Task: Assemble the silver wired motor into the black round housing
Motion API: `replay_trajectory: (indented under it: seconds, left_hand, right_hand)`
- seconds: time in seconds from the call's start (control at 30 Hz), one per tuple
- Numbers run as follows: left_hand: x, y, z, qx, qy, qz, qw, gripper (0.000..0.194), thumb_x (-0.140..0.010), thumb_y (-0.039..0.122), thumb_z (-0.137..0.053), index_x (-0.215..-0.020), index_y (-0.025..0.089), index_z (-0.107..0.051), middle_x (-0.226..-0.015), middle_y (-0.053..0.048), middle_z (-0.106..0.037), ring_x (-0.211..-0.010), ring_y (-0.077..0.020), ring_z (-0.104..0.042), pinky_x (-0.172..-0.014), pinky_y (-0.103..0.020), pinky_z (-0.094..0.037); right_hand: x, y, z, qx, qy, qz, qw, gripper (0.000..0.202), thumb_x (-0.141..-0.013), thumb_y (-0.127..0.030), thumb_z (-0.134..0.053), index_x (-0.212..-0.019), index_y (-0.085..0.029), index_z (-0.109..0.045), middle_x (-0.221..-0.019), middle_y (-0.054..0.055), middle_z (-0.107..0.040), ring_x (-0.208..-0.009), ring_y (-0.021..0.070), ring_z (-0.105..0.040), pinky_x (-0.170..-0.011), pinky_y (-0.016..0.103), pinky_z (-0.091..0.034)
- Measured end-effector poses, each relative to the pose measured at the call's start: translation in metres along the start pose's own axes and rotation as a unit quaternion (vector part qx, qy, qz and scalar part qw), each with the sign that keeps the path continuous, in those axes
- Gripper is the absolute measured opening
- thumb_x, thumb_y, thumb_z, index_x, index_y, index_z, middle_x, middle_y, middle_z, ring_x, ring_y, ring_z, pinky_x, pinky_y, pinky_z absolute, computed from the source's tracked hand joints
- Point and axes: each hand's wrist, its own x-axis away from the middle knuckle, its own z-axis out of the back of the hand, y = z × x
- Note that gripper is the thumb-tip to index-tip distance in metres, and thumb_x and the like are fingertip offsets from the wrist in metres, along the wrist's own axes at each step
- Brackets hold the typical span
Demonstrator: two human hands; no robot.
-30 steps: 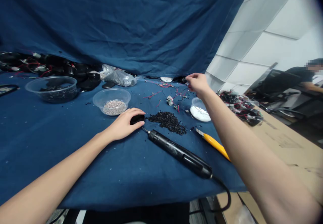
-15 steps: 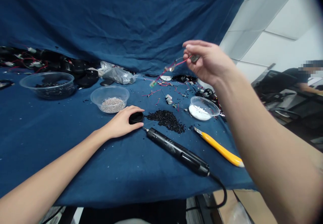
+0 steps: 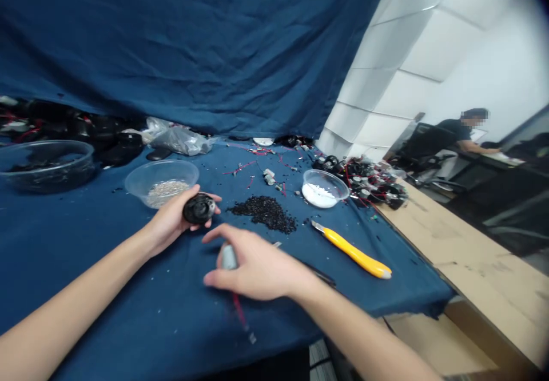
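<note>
My left hand holds a small round black housing, tilted so that its hollow inside shows, with something silvery near its edge. Just to the right and nearer to me, my right hand is bent round a grey, rounded part. From that part a red wire hangs down, blurred, with a small pale end. The two hands are close but apart. Beneath my right wrist lies the black electric screwdriver, mostly hidden. A heap of small black pieces spreads beyond the hands.
A clear bowl of small metallic pieces stands behind my left hand. Further right are a bowl of white pieces and a yellow utility knife. Black parts in a tub sit at left. Wired assemblies pile at right; a person sits beyond.
The view has turned right. My left hand has lifted the black housing off the table and tipped it. My right hand has come down from the upper right, bringing the wired part near it.
</note>
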Motion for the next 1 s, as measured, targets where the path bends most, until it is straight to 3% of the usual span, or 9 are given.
replay_trajectory:
  seconds: [0.17, 0.33, 0.5, 0.73, 0.83, 0.9, 1.0]
  left_hand:
    - [0.001, -0.002, -0.003, 0.048, -0.028, 0.040, 0.998, 0.057, -0.086, 0.064, -0.049, -0.101, 0.013, -0.072, -0.085, -0.009, -0.070, -0.057, -0.0139, -0.056, -0.044, -0.021, -0.036]
    - [-0.003, -0.007, -0.003, 0.046, 0.009, 0.028, 0.999, 0.054, -0.085, 0.062, -0.053, -0.096, 0.013, -0.072, -0.084, -0.009, -0.071, -0.058, -0.0134, -0.056, -0.044, -0.020, -0.036]
    - [-0.001, -0.007, -0.002, 0.024, 0.007, 0.015, 1.000, 0.056, -0.088, 0.060, -0.047, -0.100, 0.011, -0.072, -0.087, -0.009, -0.071, -0.064, -0.0168, -0.060, -0.048, -0.022, -0.039]
    - [-0.003, -0.008, -0.003, 0.003, 0.010, 0.016, 1.000, 0.056, -0.081, 0.066, -0.055, -0.094, 0.014, -0.074, -0.085, -0.010, -0.073, -0.065, -0.0191, -0.062, -0.048, -0.023, -0.039]
    - [-0.005, -0.010, -0.002, -0.011, 0.021, 0.012, 1.000, 0.052, -0.080, 0.065, -0.057, -0.090, 0.017, -0.074, -0.085, -0.009, -0.073, -0.064, -0.0192, -0.062, -0.048, -0.024, -0.040]
    - [-0.007, -0.010, 0.000, -0.021, 0.024, 0.014, 0.999, 0.052, -0.080, 0.065, -0.056, -0.090, 0.017, -0.073, -0.085, -0.009, -0.073, -0.061, -0.0187, -0.061, -0.048, -0.024, -0.039]
    - [-0.008, -0.011, 0.002, -0.031, 0.018, 0.017, 0.999, 0.054, -0.080, 0.066, -0.055, -0.092, 0.016, -0.072, -0.086, -0.010, -0.073, -0.061, -0.0193, -0.062, -0.047, -0.025, -0.038]
  right_hand:
    - [-0.017, 0.017, -0.036, 0.083, 0.069, 0.027, 0.994, 0.046, -0.083, -0.032, -0.059, -0.126, -0.021, -0.051, -0.103, 0.006, -0.066, -0.093, 0.0230, -0.064, -0.079, 0.030, -0.046]
    - [-0.022, 0.029, -0.033, 0.078, 0.121, 0.041, 0.989, 0.048, -0.081, -0.023, -0.061, -0.127, -0.019, -0.050, -0.117, 0.008, -0.062, -0.099, 0.0214, -0.062, -0.086, 0.030, -0.046]
    - [-0.020, 0.036, -0.029, 0.057, 0.168, 0.020, 0.984, 0.045, -0.081, -0.018, -0.063, -0.124, -0.015, -0.052, -0.104, 0.008, -0.065, -0.080, 0.0157, -0.062, -0.074, 0.026, -0.046]
    - [-0.014, 0.024, -0.042, 0.142, 0.196, 0.029, 0.970, 0.046, -0.084, -0.026, -0.068, -0.128, -0.016, -0.057, -0.112, 0.010, -0.063, -0.099, 0.0218, -0.063, -0.086, 0.033, -0.050]
    - [-0.003, 0.015, -0.015, 0.181, 0.235, 0.041, 0.954, 0.033, -0.088, -0.030, -0.065, -0.119, -0.020, -0.064, -0.110, 0.005, -0.065, -0.095, 0.0174, -0.064, -0.085, 0.028, -0.050]
    - [0.004, 0.016, 0.028, 0.201, 0.306, 0.014, 0.930, 0.022, -0.096, -0.029, -0.052, -0.111, -0.021, -0.065, -0.108, 0.004, -0.066, -0.098, 0.0152, -0.062, -0.089, 0.028, -0.048]
    - [0.005, 0.038, 0.110, 0.228, 0.409, -0.093, 0.879, 0.029, -0.101, -0.022, -0.038, -0.119, -0.012, -0.059, -0.115, 0.012, -0.062, -0.105, 0.0194, -0.059, -0.098, 0.039, -0.043]
